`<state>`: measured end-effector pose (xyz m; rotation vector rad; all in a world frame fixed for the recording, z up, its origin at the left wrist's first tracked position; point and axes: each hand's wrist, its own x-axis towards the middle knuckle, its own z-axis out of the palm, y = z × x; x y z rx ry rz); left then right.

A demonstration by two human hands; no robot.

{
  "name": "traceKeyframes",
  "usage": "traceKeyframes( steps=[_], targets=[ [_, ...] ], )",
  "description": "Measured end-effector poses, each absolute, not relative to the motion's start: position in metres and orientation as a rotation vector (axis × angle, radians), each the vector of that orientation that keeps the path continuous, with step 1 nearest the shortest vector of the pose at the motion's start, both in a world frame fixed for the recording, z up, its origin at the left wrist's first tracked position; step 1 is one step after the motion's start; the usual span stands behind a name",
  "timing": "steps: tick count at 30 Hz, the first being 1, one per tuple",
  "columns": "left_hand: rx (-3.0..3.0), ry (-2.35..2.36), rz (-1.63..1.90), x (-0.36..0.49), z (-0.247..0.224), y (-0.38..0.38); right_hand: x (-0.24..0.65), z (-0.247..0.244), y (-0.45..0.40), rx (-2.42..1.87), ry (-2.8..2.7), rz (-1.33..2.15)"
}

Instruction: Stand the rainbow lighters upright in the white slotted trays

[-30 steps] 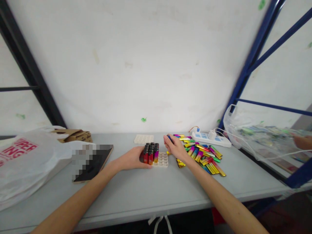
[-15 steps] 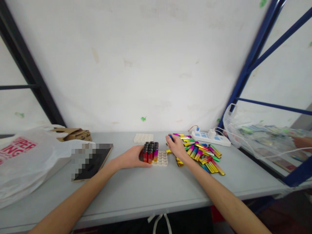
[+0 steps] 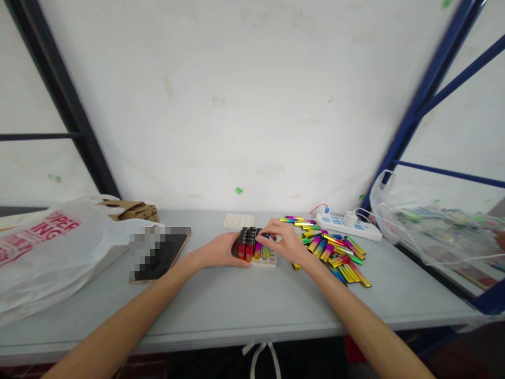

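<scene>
The left hand (image 3: 219,250) clasps the tray (image 3: 271,262) at its left end, where upright tubes (image 3: 246,246) stand. Over the tray's right part, the right hand (image 3: 286,239) bends thumb and fingers close above a yellowish tube (image 3: 265,252); whether they pinch it, I cannot tell. Shiny pieces (image 3: 340,258) lie right of the tray.

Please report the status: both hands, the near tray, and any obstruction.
Left hand cupped against standing black-topped pieces. Right hand over near tray, grip unclear. Tray partly filled, partly hidden by hands. Loose shiny pieces to its right.
</scene>
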<state>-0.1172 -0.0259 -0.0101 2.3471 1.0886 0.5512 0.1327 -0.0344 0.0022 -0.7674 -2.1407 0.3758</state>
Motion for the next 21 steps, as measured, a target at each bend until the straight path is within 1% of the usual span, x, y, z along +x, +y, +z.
traceKeyframes(
  steps=[4,13,21],
  targets=[
    [2.367,1.131,0.518,-0.118,-0.010,-0.026,0.131,-0.005,-0.035,-0.788,-2.199,0.470],
    [2.366,1.116,0.544,-0.118,-0.013,-0.023,0.129,-0.016,-0.031,-0.749,-2.251,0.384],
    [2.370,1.097,0.549,-0.119,-0.012,-0.023,0.133,-0.007,-0.032,-0.660,-2.359,0.357]
  ],
)
